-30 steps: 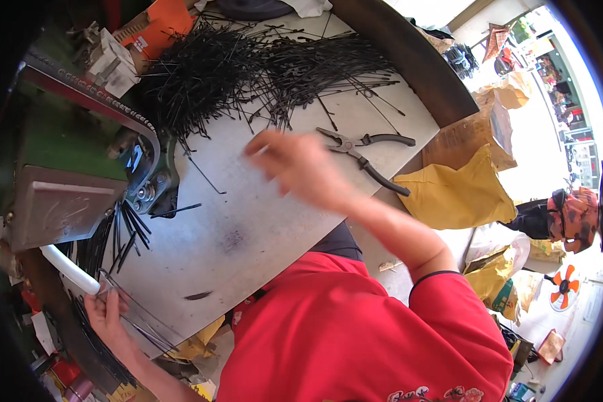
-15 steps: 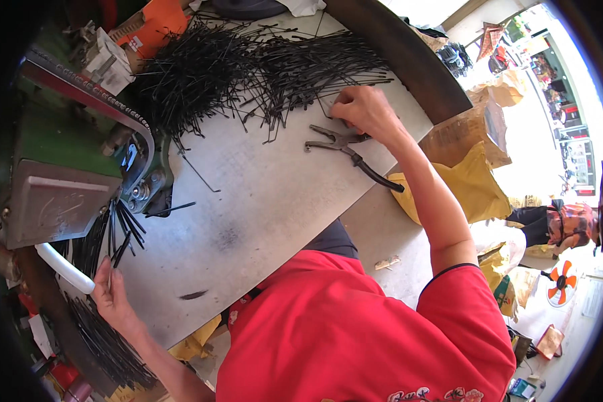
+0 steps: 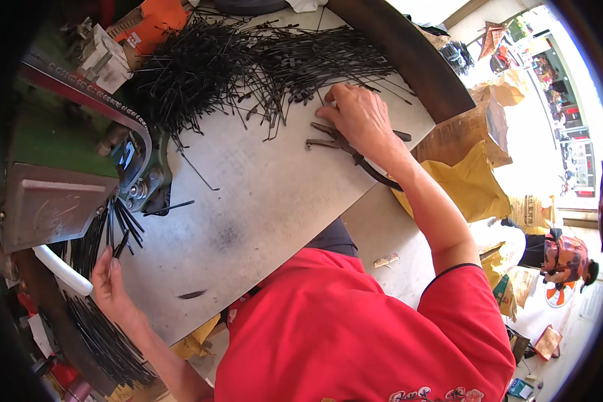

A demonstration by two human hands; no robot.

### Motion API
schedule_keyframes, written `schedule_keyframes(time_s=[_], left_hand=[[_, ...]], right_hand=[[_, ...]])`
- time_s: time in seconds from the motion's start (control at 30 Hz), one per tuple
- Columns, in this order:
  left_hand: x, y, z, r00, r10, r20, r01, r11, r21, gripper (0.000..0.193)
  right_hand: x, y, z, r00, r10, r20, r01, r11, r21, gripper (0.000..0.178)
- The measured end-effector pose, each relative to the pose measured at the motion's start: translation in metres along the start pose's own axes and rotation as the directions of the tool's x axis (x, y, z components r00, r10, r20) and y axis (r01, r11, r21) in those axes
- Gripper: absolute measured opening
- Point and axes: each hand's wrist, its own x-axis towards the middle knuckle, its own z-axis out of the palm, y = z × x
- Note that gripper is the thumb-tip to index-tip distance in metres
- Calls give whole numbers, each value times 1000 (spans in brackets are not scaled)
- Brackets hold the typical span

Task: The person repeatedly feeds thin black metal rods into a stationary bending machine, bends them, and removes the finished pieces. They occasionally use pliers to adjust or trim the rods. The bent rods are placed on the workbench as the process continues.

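– Along the table's far side: heap of black rods (image 3: 194,74). Where are the fingers relative to it?

– Right hand (image 3: 363,120): palm down at the heap's near edge, fingers curled, thumb slightly apart from them. Can't tell if it has hold of a rod. Hand and wrist cover part of the pliers (image 3: 338,141).

– And the left hand (image 3: 110,288)?

– Fingertips just beside the lower ends of the black strips (image 3: 130,229) fanning out under the machine (image 3: 53,144). Thumb and fingers nearly together; can't tell if they grip a strip. White tube (image 3: 61,270) right next to them.

– Surface?

– Grey tabletop (image 3: 268,181), dark smudge mid-way, 1 dark sliver (image 3: 193,295) toward the body. Curved brown rim (image 3: 415,60) at far right.

– Room?

– Off right: cardboard box (image 3: 469,137), yellow sack (image 3: 462,191), 1 co-worker (image 3: 564,258) near an orange-bladed fan (image 3: 559,293).

– Materials?

– Rods thin, many with small knobbed ends; tangled at left, more aligned at right. Tabletop dull, scuffed. Machine painted green, grey metal cover (image 3: 60,204). Tube smooth, slightly bent. Sack creased.
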Motion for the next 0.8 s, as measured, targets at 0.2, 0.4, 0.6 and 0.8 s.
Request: schedule_keyframes(time_s=[0.2, 0.4, 0.6, 0.8], left_hand=[[-4, 0, 6, 1000, 3, 22, -3, 1000, -11, 25], [-14, -1, 17, 999, 14, 29, -14, 1000, -3, 20], [-12, 9, 23, 942, 302, 146, -332, 775, 537, 27], [-30, 6, 34, 891, 391, 229, -453, 739, 499, 20]], right_hand=[[21, 26, -22, 956, -89, 281, 117, 990, -83, 17], [30, 8, -46, 852, -97, 515, 276, 918, -283, 22], [-4, -37, -49, 995, -74, 69, 58, 975, 213, 10], [-38, -102, 18, 944, -66, 324, -236, 554, 798, 6]])
